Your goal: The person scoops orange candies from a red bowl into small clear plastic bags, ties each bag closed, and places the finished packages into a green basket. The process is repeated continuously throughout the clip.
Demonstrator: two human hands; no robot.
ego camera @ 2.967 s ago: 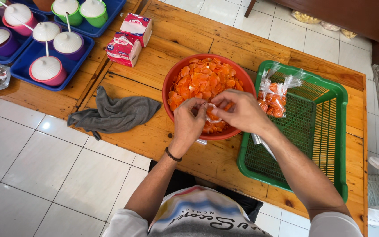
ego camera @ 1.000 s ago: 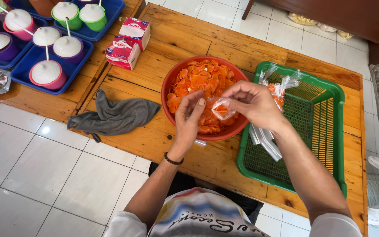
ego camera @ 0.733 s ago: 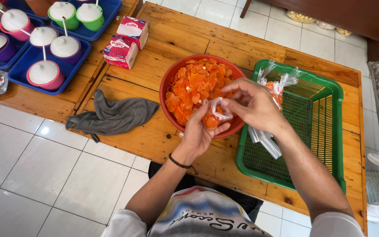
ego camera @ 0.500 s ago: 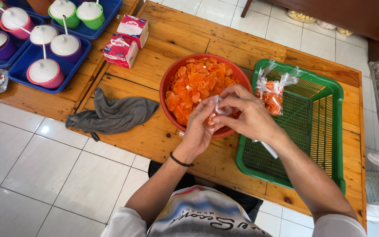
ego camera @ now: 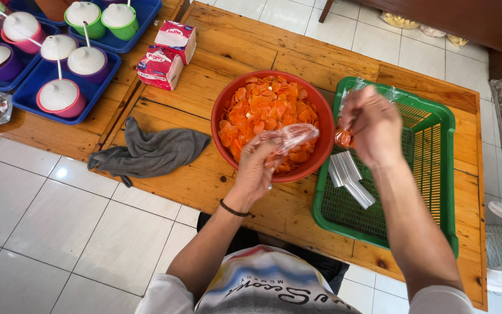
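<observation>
Overhead, a slatted wooden table (ego camera: 204, 180) stands on a floor of pale square tiles (ego camera: 59, 232). On it sits a red bowl (ego camera: 222, 107) heaped with orange chips (ego camera: 262, 107). The left hand (ego camera: 257, 168) is over the bowl's near rim, fingers closed on a small clear plastic bag (ego camera: 291, 136) held open above the chips. The right hand (ego camera: 373, 125) is raised over a green basket (ego camera: 443, 174), fingers bunched together; I cannot tell what they pinch. A stack of clear bags (ego camera: 350, 180) lies in the basket. A grey cloth (ego camera: 152, 151) lies left of the bowl, two small cartons (ego camera: 167, 55) beyond it, and blue trays (ego camera: 47, 70) with lidded pots stand at the far left.
</observation>
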